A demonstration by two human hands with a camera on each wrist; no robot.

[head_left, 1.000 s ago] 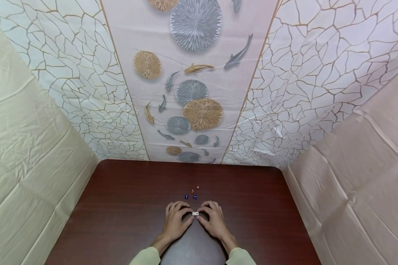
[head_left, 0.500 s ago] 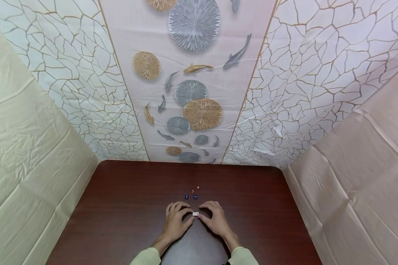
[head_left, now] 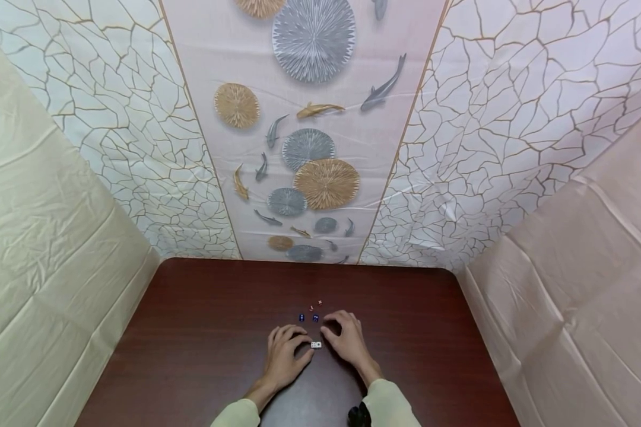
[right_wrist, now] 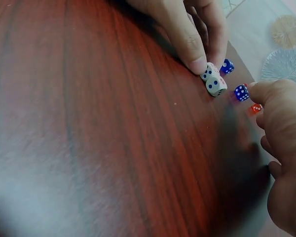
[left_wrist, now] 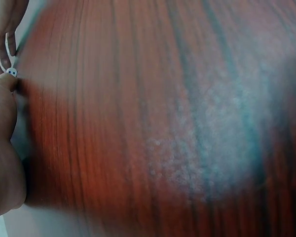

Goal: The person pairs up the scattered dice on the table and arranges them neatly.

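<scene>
Two white dice sit side by side on the table, touching: a left die (right_wrist: 209,72) and a right die (right_wrist: 216,86). My left hand (head_left: 285,360) pinches the left one between thumb and fingers. Just beyond them stand two blue dice, one on the left (head_left: 301,318) and one on the right (head_left: 316,318). My right hand (head_left: 348,343) holds nothing; its bent fingers and thumb are spread a little to the right of the right blue die. In the left wrist view only a small part of a white die (left_wrist: 11,72) shows at the thumb tip.
Behind the blue dice lie two smaller reddish dice, a nearer one (head_left: 311,308) and a farther one (head_left: 320,303). The dark red wooden table (head_left: 203,308) meets a patterned cloth (head_left: 310,231) at the back. Plain beige cloth (head_left: 555,284) hangs at both sides.
My right hand has let go of the right white die and moved away and forward, towards the right blue die. My left hand has stayed at the white dice.
</scene>
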